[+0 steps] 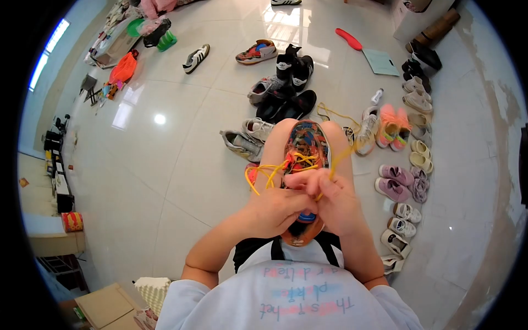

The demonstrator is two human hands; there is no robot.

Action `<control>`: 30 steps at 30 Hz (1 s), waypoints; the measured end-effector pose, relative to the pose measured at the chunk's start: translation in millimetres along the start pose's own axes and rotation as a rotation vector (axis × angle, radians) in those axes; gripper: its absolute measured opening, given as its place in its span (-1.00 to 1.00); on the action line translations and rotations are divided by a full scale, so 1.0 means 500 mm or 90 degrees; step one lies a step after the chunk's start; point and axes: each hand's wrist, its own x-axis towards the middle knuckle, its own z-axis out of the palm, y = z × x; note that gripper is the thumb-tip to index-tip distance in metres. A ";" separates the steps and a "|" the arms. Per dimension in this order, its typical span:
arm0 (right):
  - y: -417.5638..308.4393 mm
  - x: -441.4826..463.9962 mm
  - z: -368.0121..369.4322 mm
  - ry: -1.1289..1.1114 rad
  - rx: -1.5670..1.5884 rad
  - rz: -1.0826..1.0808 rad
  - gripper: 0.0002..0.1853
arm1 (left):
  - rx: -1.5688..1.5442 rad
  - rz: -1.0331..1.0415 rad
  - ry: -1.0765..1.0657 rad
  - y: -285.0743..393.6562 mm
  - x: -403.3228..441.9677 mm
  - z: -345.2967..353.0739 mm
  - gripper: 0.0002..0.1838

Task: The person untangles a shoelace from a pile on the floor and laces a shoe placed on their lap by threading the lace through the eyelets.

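Note:
A multicoloured patterned sneaker [309, 137] rests on my lap between the thighs, toe pointing away and heel toward my body. Yellow shoelace [304, 161] crosses its front eyelets, and a loose loop hangs off the left side. Over the shoe's upper opening, my right hand [340, 204] pinches a yellow lace whose free length runs up past the right knee. My left hand [281, 210] is closed against the right one at the same spot. Its fingertips are partly covered, so what they grip cannot be made out. Both hands hide the upper eyelets and most of the tongue.
Black shoes [286, 104] and grey sneakers [242, 144] stand ahead of my knees. Along the right wall run several pairs, including pink sneakers [393, 127] and purple shoes [394, 182]. A red-handled dustpan [380, 62] lies farther off; an orange basket [124, 67] sits far left.

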 end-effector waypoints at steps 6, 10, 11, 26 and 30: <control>-0.040 -0.013 -0.061 0.189 0.246 -0.166 -0.67 | -0.169 -0.196 0.101 -0.024 -0.041 -0.036 -0.78; -0.049 -0.015 -0.094 0.265 0.254 -0.182 -0.65 | -0.084 -0.250 0.334 -0.051 -0.057 -0.070 -0.80; -0.039 -0.015 -0.100 0.257 0.202 -0.185 -0.65 | -0.040 -0.256 0.366 -0.060 -0.057 -0.075 -0.82; -0.006 0.023 0.045 0.205 -0.771 -0.070 -0.71 | -0.096 -0.148 0.347 -0.037 0.024 0.016 -0.69; 0.011 0.023 0.036 0.153 -0.691 0.024 -0.55 | -0.101 -0.133 0.341 -0.031 0.026 0.012 -0.69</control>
